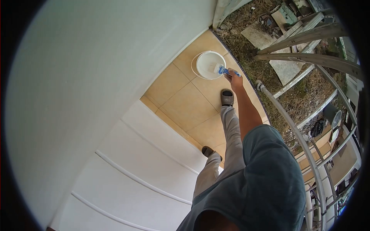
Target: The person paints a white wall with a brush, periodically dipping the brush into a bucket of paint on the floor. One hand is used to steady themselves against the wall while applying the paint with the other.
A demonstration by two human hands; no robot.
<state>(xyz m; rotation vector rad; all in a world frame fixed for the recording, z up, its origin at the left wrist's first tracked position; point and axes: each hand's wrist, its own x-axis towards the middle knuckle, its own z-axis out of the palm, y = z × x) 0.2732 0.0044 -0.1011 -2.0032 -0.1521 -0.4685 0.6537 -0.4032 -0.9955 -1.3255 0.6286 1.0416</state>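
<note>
My right hand (234, 79) is closed around the blue handle of a paintbrush (222, 70), whose handle is smeared with white. The pale brush head overlaps the near rim of a white bucket (205, 61), tilted down toward its inside. The bucket stands upright on the beige tiled floor (187, 104) with its thin handle hanging down on the far left side. White contents or a white inner wall show inside it. My left hand is out of view.
A large smooth pale wall (92, 69) is on the left, with a white panelled door (135, 169) below it. Metal railings (300, 131) curve along the right. Beyond the tile edge lie rough ground, boards (287, 71) and a dark bucket (330, 112). My sandalled feet (227, 98) stand near the bucket.
</note>
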